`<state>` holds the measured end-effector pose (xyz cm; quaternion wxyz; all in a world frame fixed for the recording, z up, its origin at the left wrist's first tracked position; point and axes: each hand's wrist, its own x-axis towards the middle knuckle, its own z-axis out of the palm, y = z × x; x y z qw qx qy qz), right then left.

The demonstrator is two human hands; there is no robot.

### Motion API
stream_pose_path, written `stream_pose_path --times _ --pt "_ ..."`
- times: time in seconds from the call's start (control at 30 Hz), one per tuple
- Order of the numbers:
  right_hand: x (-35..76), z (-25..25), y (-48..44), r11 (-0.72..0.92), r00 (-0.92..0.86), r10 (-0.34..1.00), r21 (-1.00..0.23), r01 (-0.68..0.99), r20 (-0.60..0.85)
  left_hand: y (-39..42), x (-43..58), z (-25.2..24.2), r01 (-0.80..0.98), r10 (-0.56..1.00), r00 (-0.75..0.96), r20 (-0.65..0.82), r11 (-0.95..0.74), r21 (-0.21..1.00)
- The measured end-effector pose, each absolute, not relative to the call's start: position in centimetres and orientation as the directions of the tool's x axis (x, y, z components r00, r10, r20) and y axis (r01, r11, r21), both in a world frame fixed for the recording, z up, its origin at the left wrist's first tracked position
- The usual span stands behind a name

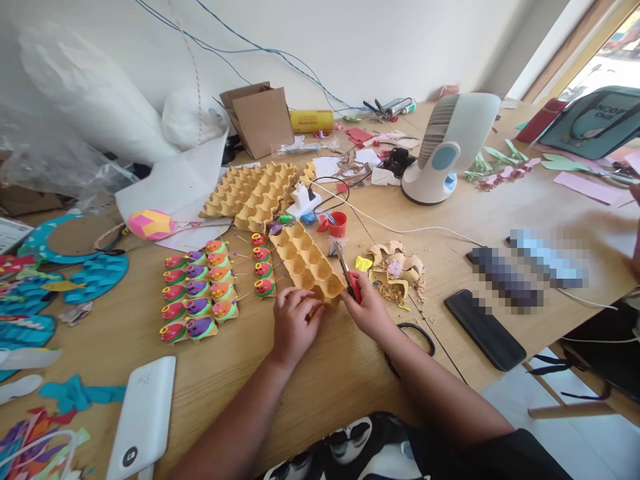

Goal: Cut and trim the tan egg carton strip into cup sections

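Note:
A tan egg carton piece with two rows of cups lies slantwise on the table in front of me. My left hand is closed on its near end, fingers over the edge. In my right hand is a red-handled utility knife, its blade pointing up and away beside the carton's right edge. The right fingertips are close to the carton's near right corner; whether they touch it I cannot tell. To the left stand painted egg-cup figures in rows, with pins stuck in them. A shorter painted strip stands just left of the carton.
Carton scraps and crumbs lie right of the knife, near a red cup. Larger egg trays and a white fan stand behind. Phones, one black, lie right; a white power bank lies front left. A white cable crosses the table.

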<state>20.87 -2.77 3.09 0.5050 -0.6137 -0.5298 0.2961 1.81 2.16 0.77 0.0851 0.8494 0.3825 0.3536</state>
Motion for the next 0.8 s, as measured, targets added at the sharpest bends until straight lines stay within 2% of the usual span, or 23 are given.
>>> stream_pose_path --times 0.23,0.37,0.53,0.67,0.8 --pt "21.0 2.7 -2.5 0.027 0.328 0.933 -0.937 0.349 0.149 2.1 1.7 0.9 0.531 0.707 0.353 0.613 -0.691 0.491" --pt "21.0 3.2 -2.6 -0.024 0.232 0.972 -0.979 0.203 0.025 2.0 1.7 1.0 0.505 0.702 0.338 0.626 -0.697 0.509" --pt "20.7 4.1 -2.9 -0.161 0.224 0.962 -0.987 0.01 -0.155 1.8 1.8 1.2 0.491 0.717 0.314 0.622 -0.684 0.54" --pt "20.3 4.3 -3.0 -0.153 0.221 0.962 -0.986 -0.063 -0.163 1.3 1.8 0.8 0.415 0.794 0.203 0.573 -0.599 0.684" --pt "20.3 4.1 -2.8 -0.124 0.24 0.96 -0.988 -0.097 -0.144 1.1 2.1 0.2 0.216 0.885 0.121 0.45 -0.466 0.858"
